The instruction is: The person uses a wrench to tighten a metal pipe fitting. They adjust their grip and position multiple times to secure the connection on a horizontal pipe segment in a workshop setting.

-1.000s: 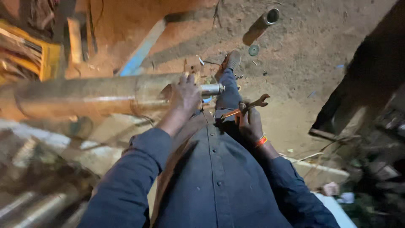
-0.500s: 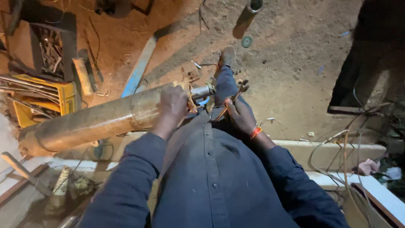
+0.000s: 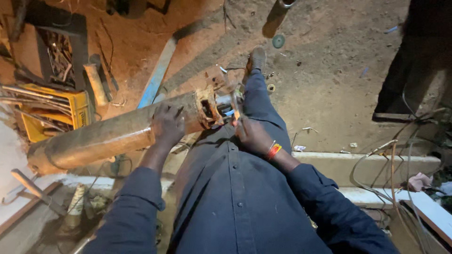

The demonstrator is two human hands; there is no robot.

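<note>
Pipe [image 3: 117, 136] lies across our lap; our left hand [image 3: 167, 124] grips it near the rusty end [image 3: 207, 108]. Right hand [image 3: 252, 134] closes around a small tool there, mostly hidden.

left hand [image 3: 167, 124] on pipe [image 3: 113, 136] | right hand [image 3: 252, 134] at pipe's end — crate [image 3: 56, 115] behind pipe, far left
</note>
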